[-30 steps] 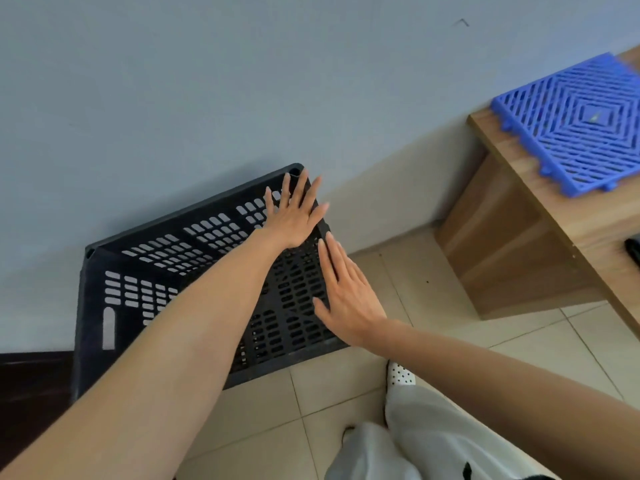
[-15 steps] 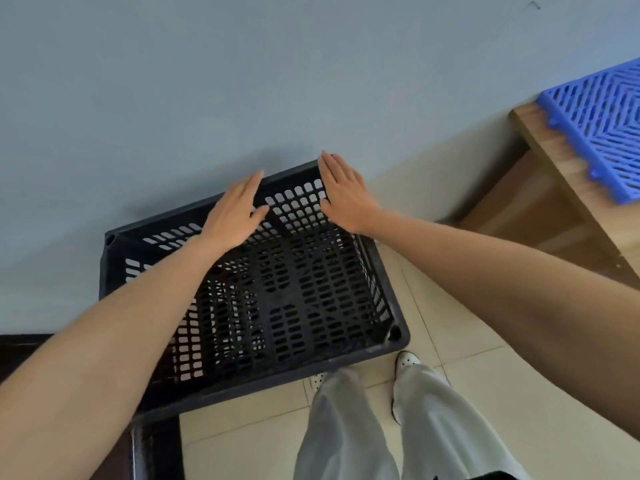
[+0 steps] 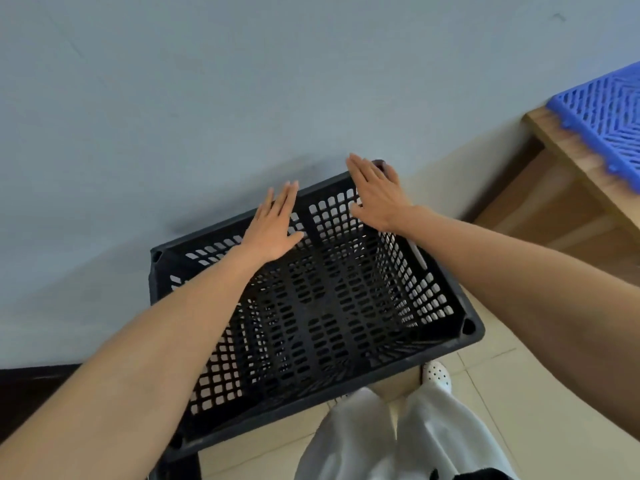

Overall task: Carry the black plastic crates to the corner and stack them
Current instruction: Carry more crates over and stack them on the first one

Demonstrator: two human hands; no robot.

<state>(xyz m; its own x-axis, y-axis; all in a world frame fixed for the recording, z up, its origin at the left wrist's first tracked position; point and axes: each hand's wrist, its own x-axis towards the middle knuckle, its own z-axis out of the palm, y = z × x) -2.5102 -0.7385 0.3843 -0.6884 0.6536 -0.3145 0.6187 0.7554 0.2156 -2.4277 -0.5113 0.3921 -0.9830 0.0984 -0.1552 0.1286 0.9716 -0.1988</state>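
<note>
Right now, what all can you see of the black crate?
The black crate looks like hard plastic: rectangular, with slotted walls and floor, a solid rim and holes at the corners. It is empty and upright, its far side close to the grey wall. The left hand and the right hand lie flat at its far rim.

item: black plastic crate [image 3: 311,400] | look: rectangular, open-topped, slotted lattice walls and base, solid rim with a hole at each visible corner | state: empty, upright, roughly level | place: long far side close against the grey wall [image 3: 207,98], over the tiled floor [image 3: 519,393]
</note>
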